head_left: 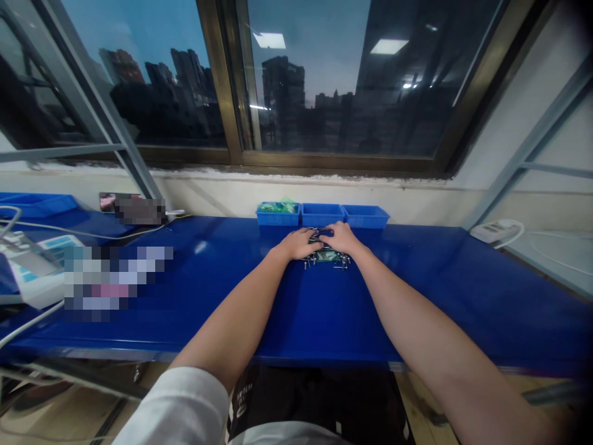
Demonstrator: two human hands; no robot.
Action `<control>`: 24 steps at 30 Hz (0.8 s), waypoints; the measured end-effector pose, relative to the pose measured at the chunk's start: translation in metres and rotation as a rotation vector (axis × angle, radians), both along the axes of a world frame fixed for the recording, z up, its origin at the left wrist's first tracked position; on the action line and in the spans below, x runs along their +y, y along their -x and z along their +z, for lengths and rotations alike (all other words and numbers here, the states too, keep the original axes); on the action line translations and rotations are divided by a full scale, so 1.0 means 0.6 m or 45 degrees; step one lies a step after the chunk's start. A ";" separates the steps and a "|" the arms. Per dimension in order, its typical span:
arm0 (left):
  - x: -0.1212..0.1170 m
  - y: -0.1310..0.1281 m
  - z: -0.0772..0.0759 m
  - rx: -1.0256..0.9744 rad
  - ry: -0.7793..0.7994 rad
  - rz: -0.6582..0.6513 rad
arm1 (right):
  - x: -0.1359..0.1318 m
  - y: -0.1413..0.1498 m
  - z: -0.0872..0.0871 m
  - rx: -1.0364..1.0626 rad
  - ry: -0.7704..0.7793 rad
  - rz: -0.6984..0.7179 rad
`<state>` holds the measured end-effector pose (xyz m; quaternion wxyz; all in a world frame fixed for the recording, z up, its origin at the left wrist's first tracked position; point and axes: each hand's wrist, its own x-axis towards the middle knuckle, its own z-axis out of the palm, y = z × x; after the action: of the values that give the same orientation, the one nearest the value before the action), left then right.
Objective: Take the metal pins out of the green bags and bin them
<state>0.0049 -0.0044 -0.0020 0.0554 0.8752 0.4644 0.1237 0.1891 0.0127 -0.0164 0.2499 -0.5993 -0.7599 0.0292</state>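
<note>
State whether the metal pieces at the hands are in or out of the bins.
Out: the visible metal pieces lie on the blue table, in front of the bins.

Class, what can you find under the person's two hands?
From under the left hand and right hand show thin metal pieces and something green; what the hands cover cannot be seen.

The small slender parts (328,254) look like shiny metal, the bench (315,309) smooth and glossy, the bins (321,217) plastic. The window pane (319,133) is reflective glass, its frame (345,162) softly shining metal; the sill edge (301,178) looks rough, the sleeve (180,398) matt cloth.
</note>
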 end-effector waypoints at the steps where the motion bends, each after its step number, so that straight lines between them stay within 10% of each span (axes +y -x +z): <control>1: 0.000 0.000 -0.001 0.014 0.020 -0.005 | 0.000 0.001 -0.002 -0.035 0.030 0.011; 24: 0.001 0.003 -0.006 -0.044 -0.020 -0.070 | -0.012 0.003 0.011 0.014 0.061 0.123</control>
<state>0.0029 -0.0036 -0.0056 0.0598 0.8858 0.4381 0.1408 0.1873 0.0058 -0.0100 0.2381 -0.5676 -0.7857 0.0628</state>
